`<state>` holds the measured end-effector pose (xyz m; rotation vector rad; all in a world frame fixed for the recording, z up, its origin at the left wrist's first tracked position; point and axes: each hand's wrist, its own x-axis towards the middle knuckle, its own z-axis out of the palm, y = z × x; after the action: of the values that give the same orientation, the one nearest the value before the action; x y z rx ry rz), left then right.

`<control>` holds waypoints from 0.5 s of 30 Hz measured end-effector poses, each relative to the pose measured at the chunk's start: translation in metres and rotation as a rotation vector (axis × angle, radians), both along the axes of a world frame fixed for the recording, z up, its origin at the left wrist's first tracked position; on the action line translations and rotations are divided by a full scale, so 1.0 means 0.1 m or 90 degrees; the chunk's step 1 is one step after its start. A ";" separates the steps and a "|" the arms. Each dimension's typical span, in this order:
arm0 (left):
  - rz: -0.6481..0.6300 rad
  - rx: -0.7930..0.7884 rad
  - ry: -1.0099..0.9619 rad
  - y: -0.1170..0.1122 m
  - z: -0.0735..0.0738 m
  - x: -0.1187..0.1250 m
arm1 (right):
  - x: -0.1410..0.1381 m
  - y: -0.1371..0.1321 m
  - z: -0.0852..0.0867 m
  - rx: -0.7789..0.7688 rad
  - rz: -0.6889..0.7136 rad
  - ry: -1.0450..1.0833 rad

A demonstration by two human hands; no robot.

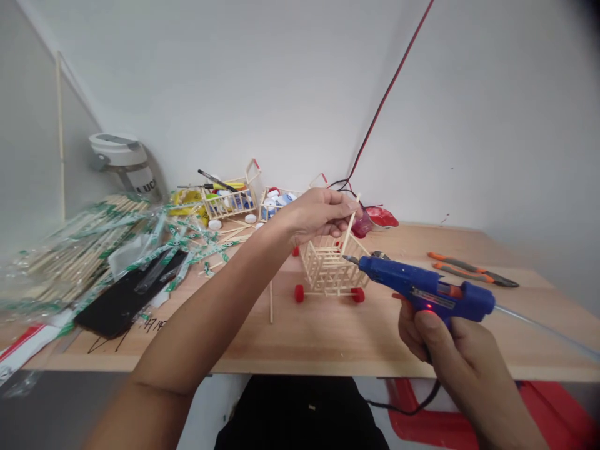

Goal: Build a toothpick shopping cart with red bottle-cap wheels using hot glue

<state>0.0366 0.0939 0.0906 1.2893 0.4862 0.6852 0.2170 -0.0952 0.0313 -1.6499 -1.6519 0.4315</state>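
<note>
A glue gun [422, 289] is gripped in the right hand [450, 340], close beside a stick cart [328, 269] pinched by the left hand [314, 215]; a slip could knock the cart over.

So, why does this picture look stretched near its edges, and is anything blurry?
In the head view, the wide lens stretches the pale wooden tabletop toward the sides; the clear-wrapped bundle of wooden sticks at far left looks smeared; soft, even light leaves only faint shadows on the white wall.

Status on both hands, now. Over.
Left hand pinching upright stick on miniature stick cart. Right hand gripping blue glue gun, nozzle beside cart. Nothing between nozzle and cart.
</note>
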 end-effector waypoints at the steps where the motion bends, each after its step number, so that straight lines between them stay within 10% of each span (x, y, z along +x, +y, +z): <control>1: -0.001 0.000 -0.001 0.00 0.00 0.00 | 0.00 0.00 0.00 0.001 -0.003 -0.007; 15: 0.013 -0.007 -0.003 -0.03 0.03 -0.01 | 0.02 -0.03 0.00 -0.019 -0.012 -0.025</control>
<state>0.0356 0.0909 0.0938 1.2730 0.5001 0.7017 0.2186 -0.0981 0.0315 -1.7049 -1.6638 0.4191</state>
